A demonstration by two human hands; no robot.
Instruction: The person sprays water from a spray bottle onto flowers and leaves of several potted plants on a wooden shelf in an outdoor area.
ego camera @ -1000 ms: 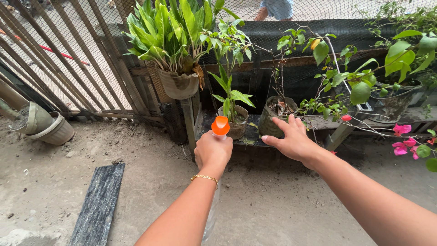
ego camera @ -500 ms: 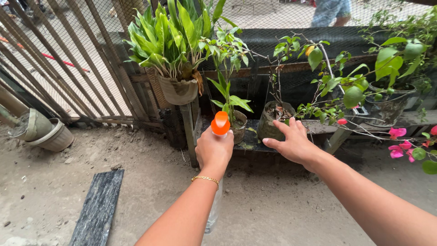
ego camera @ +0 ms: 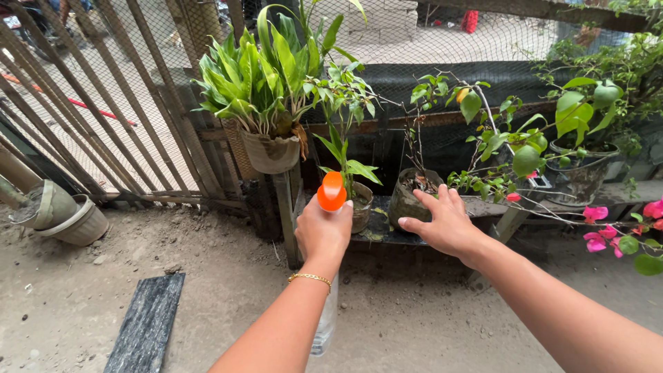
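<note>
Left hand (ego camera: 323, 231) at centre frame, closed in a fist around the neck of a spray bottle (ego camera: 326, 314); orange nozzle (ego camera: 332, 191) poking up above the knuckles, clear body hanging below the wrist toward the bottom edge. Thin gold bracelet (ego camera: 309, 278) on that wrist. Right hand (ego camera: 445, 222) just right of centre, open, fingers spread and extended, holding nothing, fingertips at the near rim of a small dark pot (ego camera: 409, 200) with bare twigs. Between the two hands, a second small pot (ego camera: 360, 205) with a slim green plant, nozzle pointed toward it. Both pots on a low dark shelf (ego camera: 381, 231) at mid frame. Higher, centre left, a hanging woven pot (ego camera: 271, 152) full of broad yellow-green leaves. Slanted wooden slats with netting (ego camera: 103, 103) across the upper left. Stacked empty pots (ego camera: 65, 214) tipped over at the left edge. Dark plank (ego camera: 147, 323) flat on the dirt at lower left. Pink flowers (ego camera: 597, 231) on thin branches at the right edge.
</note>
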